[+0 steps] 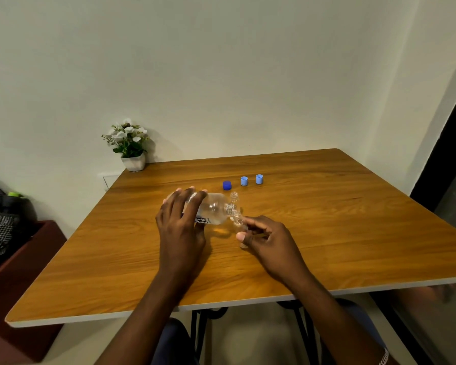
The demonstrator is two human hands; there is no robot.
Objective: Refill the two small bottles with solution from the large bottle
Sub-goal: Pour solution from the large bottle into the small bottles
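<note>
While the right hand (267,239) pinches the small clear round bottle (239,225) between curled thumb and fingertips, keep its mouth steady directly beneath the neck of the large clear labelled bottle (213,209). The left hand (181,219), fingers wrapped over that bottle's body, holds it tipped almost level; raise the base slowly to give a thin stream. Just beyond the fingertips, the second small clear bottle (234,196) stands uncapped. Farther off sit three blue plastic caps (244,180).

Left grip (181,221) covers rear + most of label on large bottle (214,207); text unreadable. Right grip (266,240) hides body of small bottle (238,219). Fill levels: can't tell. Forearms cut at btm.
</note>
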